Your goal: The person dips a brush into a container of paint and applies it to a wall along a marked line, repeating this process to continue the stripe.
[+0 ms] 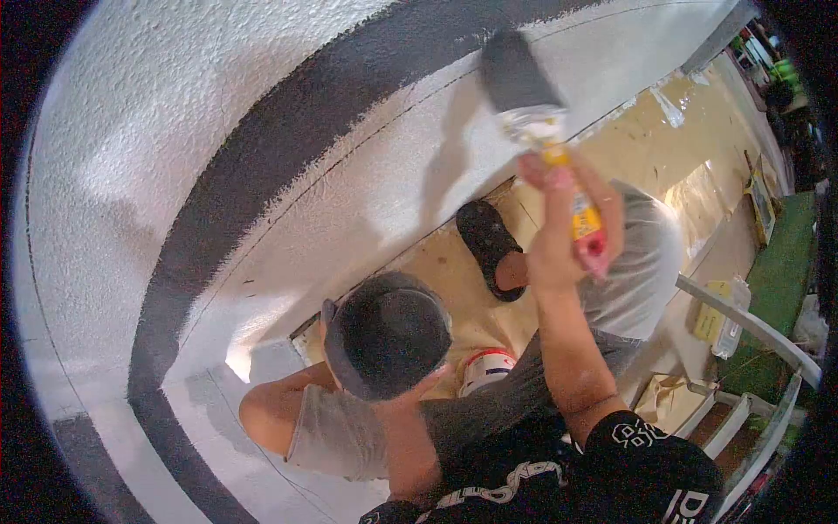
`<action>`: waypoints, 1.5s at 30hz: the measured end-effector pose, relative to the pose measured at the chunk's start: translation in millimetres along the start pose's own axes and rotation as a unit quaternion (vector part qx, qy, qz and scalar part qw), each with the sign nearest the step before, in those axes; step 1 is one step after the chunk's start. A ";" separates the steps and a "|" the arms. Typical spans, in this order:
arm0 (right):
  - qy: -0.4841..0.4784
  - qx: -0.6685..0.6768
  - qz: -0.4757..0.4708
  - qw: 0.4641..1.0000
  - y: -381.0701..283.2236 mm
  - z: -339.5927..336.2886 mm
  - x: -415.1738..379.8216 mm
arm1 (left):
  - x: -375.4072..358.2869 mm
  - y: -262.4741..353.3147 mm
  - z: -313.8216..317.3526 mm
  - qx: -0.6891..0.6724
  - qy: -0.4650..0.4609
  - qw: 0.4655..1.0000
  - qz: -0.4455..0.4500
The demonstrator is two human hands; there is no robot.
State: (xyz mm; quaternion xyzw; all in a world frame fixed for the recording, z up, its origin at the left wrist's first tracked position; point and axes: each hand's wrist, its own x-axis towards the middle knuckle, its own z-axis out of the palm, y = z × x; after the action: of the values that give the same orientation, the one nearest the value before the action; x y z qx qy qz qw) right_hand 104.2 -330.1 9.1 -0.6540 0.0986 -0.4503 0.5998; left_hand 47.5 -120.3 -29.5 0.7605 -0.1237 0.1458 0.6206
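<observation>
My right hand [563, 218] is wrapped round the yellow and red handle of a wide paintbrush [524, 83], raised in front of the wall. Dark grey paint covers its bristles, and the brush is slightly blurred. Its tip is near the lower edge of a curved dark grey band [209, 188] on the white textured wall [131, 113]. A round paint pot [388, 336], dark with paint inside, is held low by my left hand [428, 384]. The pot hides most of that hand's fingers.
A white tub with a red rim [487, 368] stands on the covered floor between my legs. My foot in a black clog [491, 249] is close to the wall base. At right are a metal ladder-like frame [751, 323] and a green mat [772, 288].
</observation>
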 end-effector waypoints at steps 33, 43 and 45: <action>-0.012 -0.138 -0.183 0.973 9.7 -2.4 -13.8 | -43.7 -22.0 -33.7 0.126 0.051 0.980 -0.146; 0.026 -0.085 -0.055 0.995 7.5 3.7 -7.5 | -48.5 -27.9 -40.5 -0.142 0.142 0.965 -0.166; -0.027 -0.100 -0.110 0.988 9.1 9.3 -21.4 | -58.7 -53.4 -66.5 -0.231 0.232 0.917 -0.226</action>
State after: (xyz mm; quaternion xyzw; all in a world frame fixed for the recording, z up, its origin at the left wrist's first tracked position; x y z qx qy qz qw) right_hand 102.2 -311.7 -7.7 -0.7294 0.0545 -0.4839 0.4805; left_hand 8.3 -44.1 -87.5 0.5482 0.1688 0.1416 0.8068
